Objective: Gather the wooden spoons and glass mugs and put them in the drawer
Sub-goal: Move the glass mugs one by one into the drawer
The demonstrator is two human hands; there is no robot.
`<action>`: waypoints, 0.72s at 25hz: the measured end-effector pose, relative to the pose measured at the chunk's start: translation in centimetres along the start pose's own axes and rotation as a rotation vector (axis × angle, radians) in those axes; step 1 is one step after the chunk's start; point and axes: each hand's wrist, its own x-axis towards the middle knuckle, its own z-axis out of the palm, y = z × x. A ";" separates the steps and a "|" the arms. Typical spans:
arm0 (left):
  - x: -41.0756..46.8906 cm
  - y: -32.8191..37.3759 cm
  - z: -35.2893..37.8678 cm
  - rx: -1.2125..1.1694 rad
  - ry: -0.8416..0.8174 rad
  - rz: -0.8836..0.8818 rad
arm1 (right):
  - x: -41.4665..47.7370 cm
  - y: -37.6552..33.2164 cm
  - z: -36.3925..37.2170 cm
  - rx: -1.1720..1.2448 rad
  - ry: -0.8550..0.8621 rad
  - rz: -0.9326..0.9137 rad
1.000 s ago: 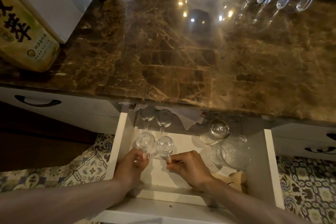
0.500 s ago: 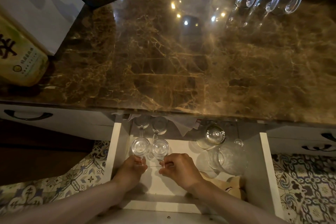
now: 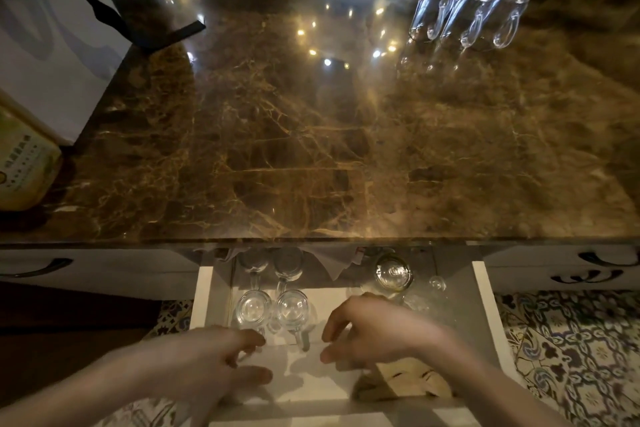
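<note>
- Countertop (image 3: 311,149): dark marble, filling most of your view.
- Drawer (image 3: 204,291): white, pulled open under the counter edge in front of you.
- Left hand (image 3: 214,357): over the drawer front, fingers loosely curled and spread, gripping nothing. The fingertips are just beside the nearest mug handle; whether they touch it is unclear.
- Right hand (image 3: 374,333): beside it, fingers apart and relaxed, holding nothing.
- Counter mugs (image 3: 467,14): three, in a row at the far right of the marble, well apart from your hands.
- Drawer mugs (image 3: 273,310): four, in two rows at the drawer's left.
- Wooden pieces (image 3: 412,378): tan, under your right wrist. Probably the spoons, but the shape is unclear.
- Step: the front pair looks placed. Next, reach far right for the three counter mugs, taking them by the handles.
</note>
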 end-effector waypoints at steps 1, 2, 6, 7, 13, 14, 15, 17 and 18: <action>-1.2 1.3 -1.8 0.065 -0.015 0.081 | -1.3 -0.3 -2.0 0.047 0.016 -0.025; -2.2 2.8 -3.6 0.055 -0.037 0.143 | -2.6 -0.5 -3.9 0.089 0.048 -0.053; -2.7 8.5 -9.0 -0.154 0.198 0.476 | -6.5 -0.1 -10.6 0.238 0.297 -0.140; -2.1 9.8 -10.2 -0.212 0.330 0.568 | -7.0 0.2 -12.0 0.290 0.408 -0.164; 4.9 17.2 -18.4 -0.702 0.726 0.758 | -5.2 3.0 -20.4 0.678 1.113 -0.213; 6.2 18.5 -19.9 -0.722 0.776 0.760 | -4.5 3.7 -22.2 0.684 1.198 -0.193; 7.6 19.7 -21.1 -0.736 0.817 0.756 | -3.7 4.4 -23.8 0.701 1.262 -0.172; 10.1 22.0 -23.3 -0.749 0.870 0.738 | -2.2 6.0 -27.1 0.698 1.349 -0.107; 11.4 22.9 -24.2 -0.744 0.887 0.724 | -1.5 6.6 -28.5 0.667 1.374 -0.064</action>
